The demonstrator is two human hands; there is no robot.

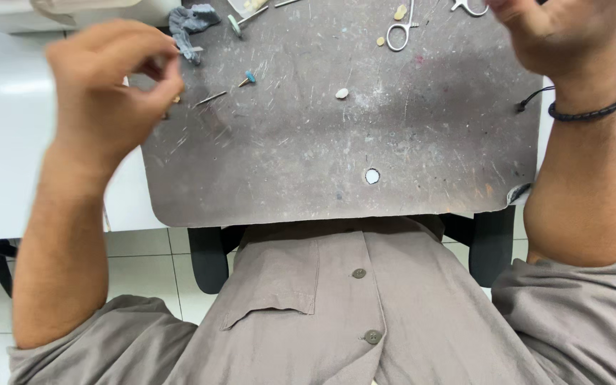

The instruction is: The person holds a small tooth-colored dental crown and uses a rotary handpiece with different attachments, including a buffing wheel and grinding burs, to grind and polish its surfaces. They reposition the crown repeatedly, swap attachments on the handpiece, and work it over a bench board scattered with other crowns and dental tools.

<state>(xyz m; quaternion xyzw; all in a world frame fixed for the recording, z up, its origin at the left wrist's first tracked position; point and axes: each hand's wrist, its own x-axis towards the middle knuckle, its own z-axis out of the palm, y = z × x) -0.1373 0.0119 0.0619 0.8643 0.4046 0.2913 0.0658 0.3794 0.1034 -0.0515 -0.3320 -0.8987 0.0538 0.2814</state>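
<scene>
My left hand [108, 89] is raised over the left edge of a scratched dark grey work board [286, 157]. It is blurred, and its fingers are pinched on a thin metal pin [192, 49] that sticks out to the right. A small gold-coloured bit [175, 100] shows just under the thumb. My right hand [561, 36] hovers at the board's top right corner with curled fingers, partly cut off by the frame. A black bracelet [597, 110] is on its wrist. Whether this hand holds anything is hidden.
On the board lie a teal-tipped bur [249, 77], a bare metal pin [210, 98], a small white piece [341, 93], steel scissors-type forceps [401, 28], a grey cloth [192, 21] and tan bits [399, 12]. A round hole [372, 176] is near the front edge. White tabletop [8, 142] lies left.
</scene>
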